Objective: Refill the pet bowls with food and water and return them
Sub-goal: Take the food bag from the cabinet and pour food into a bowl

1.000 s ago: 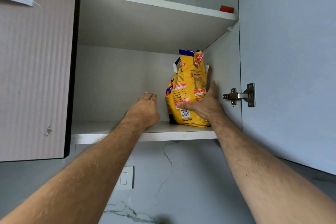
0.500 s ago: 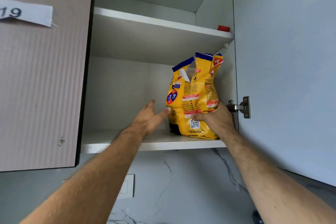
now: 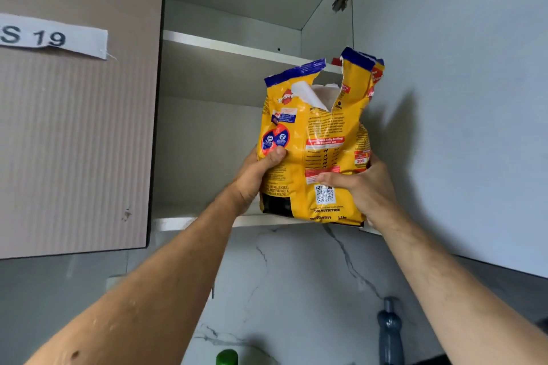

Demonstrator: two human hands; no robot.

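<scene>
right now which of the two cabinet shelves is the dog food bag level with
The lower shelf: the yellow bag, held by the left hand and right hand, sits at its front edge. The upper shelf runs behind the bag's torn top.

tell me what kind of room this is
Probably a home kitchen: an open wall cabinet with shelves, a marble-look backsplash below it, and a pump bottle by the counter. Both hands hold a torn-open yellow dog food bag.

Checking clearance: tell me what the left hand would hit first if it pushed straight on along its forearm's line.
The left hand already grips the torn yellow dog food bag; beyond it, probably the white cabinet's side wall.
</scene>
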